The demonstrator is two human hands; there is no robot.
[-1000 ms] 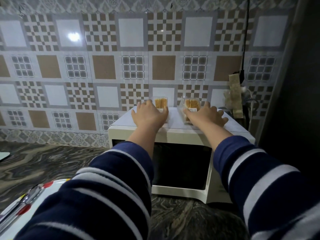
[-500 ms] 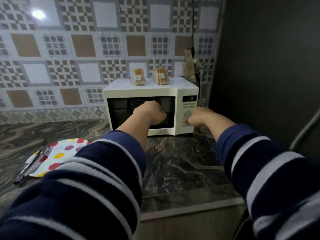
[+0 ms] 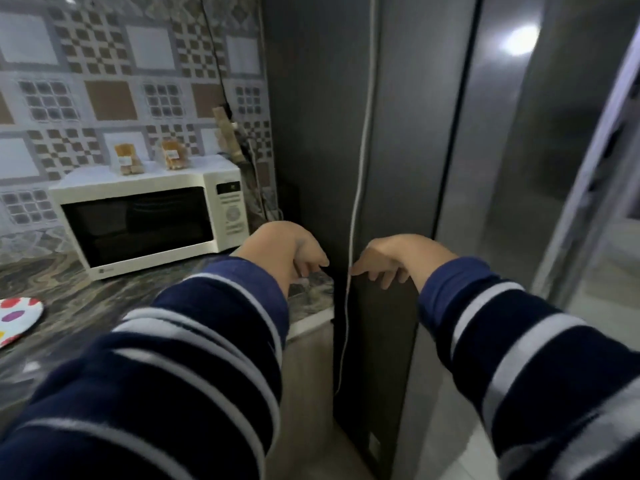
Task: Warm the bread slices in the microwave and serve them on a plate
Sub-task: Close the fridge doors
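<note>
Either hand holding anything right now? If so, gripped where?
Nothing is held. The left hand and right hand hang with loosely curled fingers, empty, in front of the dark fridge.

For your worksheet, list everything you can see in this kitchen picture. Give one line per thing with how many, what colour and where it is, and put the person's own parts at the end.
microwave: one, cream with a dark door, shut, on the counter at left
bread packs: two, golden brown in clear wrap, on top of the microwave
plate: one, white with coloured dots, at the left edge of the counter, partly cut off
counter: one, dark marbled stone, lower left
tiled wall: one, patterned brown, grey and white, behind the microwave
fridge: one, dark grey, tall, right of the counter
cable: one, white, hanging down the fridge's front
left hand: one, empty, fingers loosely curled, near the counter's right end
right hand: one, empty, fingers loosely curled, in front of the fridge
sleeves: two, navy with white stripes, foreground
</note>
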